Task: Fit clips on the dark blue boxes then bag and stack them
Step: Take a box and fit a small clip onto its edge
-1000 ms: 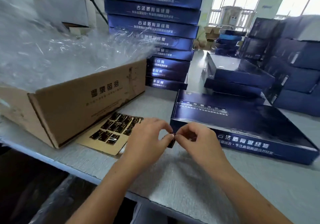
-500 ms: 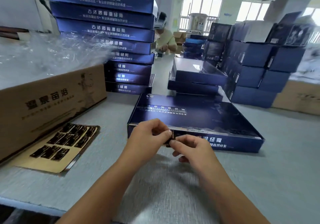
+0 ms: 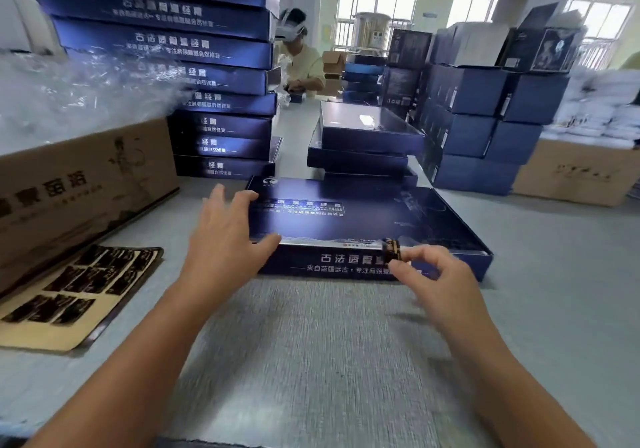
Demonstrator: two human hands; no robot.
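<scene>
The dark blue box [image 3: 367, 226] front side reads 古法透骨 above 来自苗疆远古・专注肩颈, partly hidden.

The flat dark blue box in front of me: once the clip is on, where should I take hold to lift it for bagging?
Probably by the two short ends, one hand from each side. The dark blue box lies flat, wide and shallow; the left hand already rests on its left end, while the right hand pinches the clip at the near edge.

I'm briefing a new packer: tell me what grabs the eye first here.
The flat dark blue box lying mid-table, with the left hand spread over its near left corner and the right hand pinching a small dark clip at its front edge. Behind left, a tall stack of boxes towers.
</scene>
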